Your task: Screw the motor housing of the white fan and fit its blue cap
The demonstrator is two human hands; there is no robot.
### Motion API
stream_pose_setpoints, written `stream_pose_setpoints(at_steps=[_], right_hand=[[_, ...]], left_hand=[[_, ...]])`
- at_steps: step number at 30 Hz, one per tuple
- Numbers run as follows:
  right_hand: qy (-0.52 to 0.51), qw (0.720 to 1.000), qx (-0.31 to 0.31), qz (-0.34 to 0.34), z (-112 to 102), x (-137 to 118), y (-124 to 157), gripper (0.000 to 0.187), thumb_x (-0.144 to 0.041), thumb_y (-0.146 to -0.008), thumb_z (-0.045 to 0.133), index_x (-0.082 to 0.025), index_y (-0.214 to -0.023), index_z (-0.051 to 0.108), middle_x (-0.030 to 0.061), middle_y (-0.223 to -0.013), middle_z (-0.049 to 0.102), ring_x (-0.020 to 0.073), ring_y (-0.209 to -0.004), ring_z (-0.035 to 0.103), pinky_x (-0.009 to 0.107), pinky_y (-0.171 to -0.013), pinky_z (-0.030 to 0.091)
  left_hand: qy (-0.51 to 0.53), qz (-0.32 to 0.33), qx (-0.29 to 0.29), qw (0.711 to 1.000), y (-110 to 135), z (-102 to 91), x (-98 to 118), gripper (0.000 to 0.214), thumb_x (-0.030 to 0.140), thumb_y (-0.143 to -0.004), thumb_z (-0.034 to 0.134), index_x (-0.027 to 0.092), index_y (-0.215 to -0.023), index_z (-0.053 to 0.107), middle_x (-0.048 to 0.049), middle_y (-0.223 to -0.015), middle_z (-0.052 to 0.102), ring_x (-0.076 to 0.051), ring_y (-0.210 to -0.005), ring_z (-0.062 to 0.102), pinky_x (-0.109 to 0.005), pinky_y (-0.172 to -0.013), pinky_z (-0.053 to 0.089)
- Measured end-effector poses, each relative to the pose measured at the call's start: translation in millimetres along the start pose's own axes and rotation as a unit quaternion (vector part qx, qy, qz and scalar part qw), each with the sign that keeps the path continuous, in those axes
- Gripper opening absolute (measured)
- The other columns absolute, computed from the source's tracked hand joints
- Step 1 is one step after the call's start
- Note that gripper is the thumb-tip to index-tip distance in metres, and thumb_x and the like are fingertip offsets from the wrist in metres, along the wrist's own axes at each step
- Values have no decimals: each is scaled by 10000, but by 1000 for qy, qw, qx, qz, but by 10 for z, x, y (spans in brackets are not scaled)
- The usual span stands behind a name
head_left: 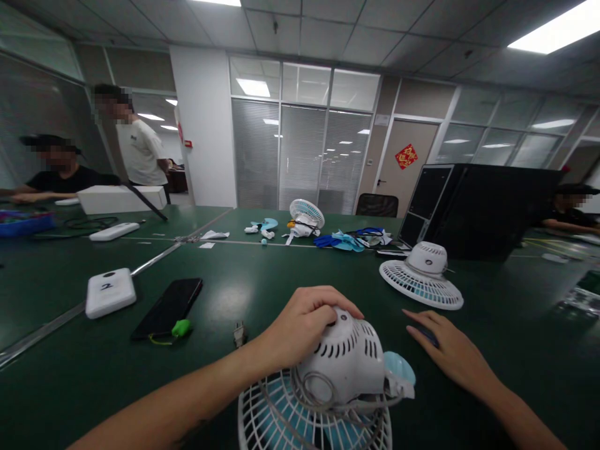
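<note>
- Far left on the green desk (pixel 262 275): white box marked "2" (pixel 110 292), just beside a black phone (pixel 167 307).
- Centre: left hand (pixel 302 325), fingers (pixel 330 306) curled tight over the rear housing of the white fan (pixel 349 365), gripping it; fan face-down at the near desk edge.
- Just right of the fan: right hand (pixel 450 350), fingers spread flat and loose, pressing on a small dark thing (pixel 429 335).
- Beyond, well apart: loose white fan grille (pixel 422 278).

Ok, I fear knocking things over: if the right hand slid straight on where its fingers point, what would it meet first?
The right hand would cross bare green table, clear of the left hand gripping the motor housing; first hit, probably, the small white fan at the far middle; depth unclear.
</note>
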State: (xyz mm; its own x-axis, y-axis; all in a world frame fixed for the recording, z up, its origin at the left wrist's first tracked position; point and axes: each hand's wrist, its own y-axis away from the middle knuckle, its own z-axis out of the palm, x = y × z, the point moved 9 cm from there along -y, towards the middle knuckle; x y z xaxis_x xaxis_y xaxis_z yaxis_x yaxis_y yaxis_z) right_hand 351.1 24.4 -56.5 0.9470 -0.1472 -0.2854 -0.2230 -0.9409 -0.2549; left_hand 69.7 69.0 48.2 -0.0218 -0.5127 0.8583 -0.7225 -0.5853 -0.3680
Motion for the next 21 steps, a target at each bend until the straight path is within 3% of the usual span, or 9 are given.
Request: stream_pose_setpoints(at_steps=[3, 6, 9, 13, 15, 18, 21], right_hand=[[-26, 999, 12, -18, -47, -291, 105, 555, -579, -935, 407, -239, -1298, 654, 119, -1252, 654, 297, -1131, 616, 479, -960, 519], [-42, 997, -45, -39, 83, -509, 260, 540, -595, -919, 457, -278, -1315, 643, 109, -1295, 630, 311, -1189, 584, 514, -1022, 466], [-57, 991, -111, -52, 244, -605, 394, 520, -579, -868, 557, -287, -1287, 658, 107, -1343, 597, 330, -1236, 553, 524, -1063, 426], [-111, 984, -129, -50, 273, -623, 419, 424, -543, -852, 596, -251, -1144, 689, 114, -1223, 658, 313, -1126, 612, 470, -980, 492], [-138, 984, -112, -35, 224, -594, 369, 383, -542, -871, 567, -235, -1067, 687, 106, -1119, 694, 296, -1035, 647, 447, -911, 527], [-206, 978, -33, -5, 25, -554, 246, 418, -566, -842, 597, -218, -1065, 662, 115, -1062, 712, 299, -967, 678, 451, -843, 561], [-338, 940, 54, 4, -280, -652, 125, 464, -571, -754, 724, -209, -1024, 620, 100, -936, 725, 277, -851, 711, 403, -726, 604]], left_hand=[[-11, 6, -7, 1000, 6, 6, 18, 360, 147, -705, 427, 174, -832, 762, -65, -976, 755, -227, -947, 657, -372, -946, 469], [-17, 10, -9, 1000, 8, 4, 29, 369, 154, -706, 421, 174, -846, 762, -69, -994, 760, -226, -959, 660, -368, -951, 472], [-16, 6, -6, 1000, 8, -2, 18, 380, 166, -718, 421, 180, -872, 768, -66, -1024, 769, -226, -980, 662, -365, -962, 471], [4, -15, 10, 1000, 15, -19, -23, 377, 180, -737, 436, 171, -915, 769, -59, -1039, 778, -229, -986, 663, -360, -957, 471], [23, -25, 17, 999, 22, -19, -43, 373, 186, -761, 442, 163, -951, 762, -59, -1039, 780, -227, -968, 664, -358, -932, 475], [48, -34, 23, 998, 36, -13, -75, 364, 235, -842, 443, 153, -1041, 736, -72, -1025, 776, -226, -930, 659, -353, -873, 482], [50, -23, 34, 998, 46, -27, -88, 390, 350, -951, 402, 155, -1122, 692, -83, -1015, 757, -229, -931, 650, -349, -846, 484]])
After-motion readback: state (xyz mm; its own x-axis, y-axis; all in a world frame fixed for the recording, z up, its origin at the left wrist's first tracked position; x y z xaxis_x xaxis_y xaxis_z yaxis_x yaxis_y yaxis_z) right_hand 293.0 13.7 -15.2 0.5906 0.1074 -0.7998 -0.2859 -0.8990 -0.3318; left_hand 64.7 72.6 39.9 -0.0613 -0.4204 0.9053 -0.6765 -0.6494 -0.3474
